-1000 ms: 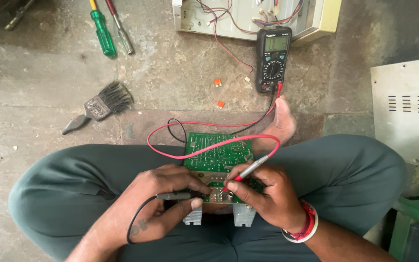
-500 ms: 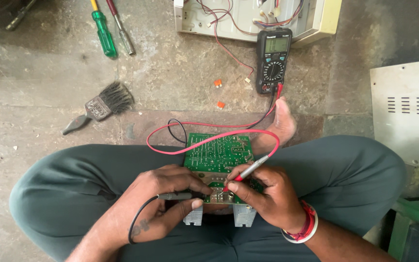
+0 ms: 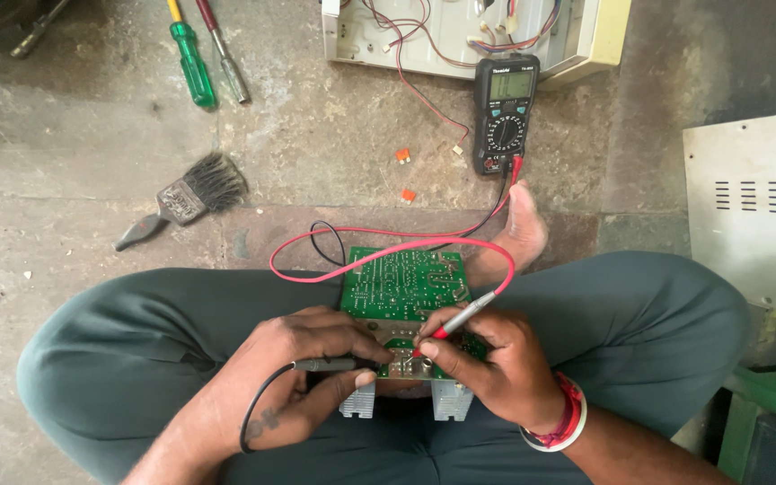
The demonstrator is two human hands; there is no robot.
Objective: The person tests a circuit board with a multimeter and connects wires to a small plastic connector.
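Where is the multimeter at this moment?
In the head view, the multimeter stands on the floor, upper centre-right, just below the open white casing and beyond the green circuit board.

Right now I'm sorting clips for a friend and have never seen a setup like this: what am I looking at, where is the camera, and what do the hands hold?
The one view comes from a camera worn on a person's head, looking down at their lap as they sit cross-legged on a concrete floor. No machine works here, only two bare hands. A green circuit board lies on the lap. The left hand holds a black probe and the right hand a red-tipped probe, both tips meeting the board's near edge. Red and black leads run to a black multimeter on the floor. Also there: a paintbrush, a green-handled screwdriver, an opened white case with wires, and a white vented cover at the right.
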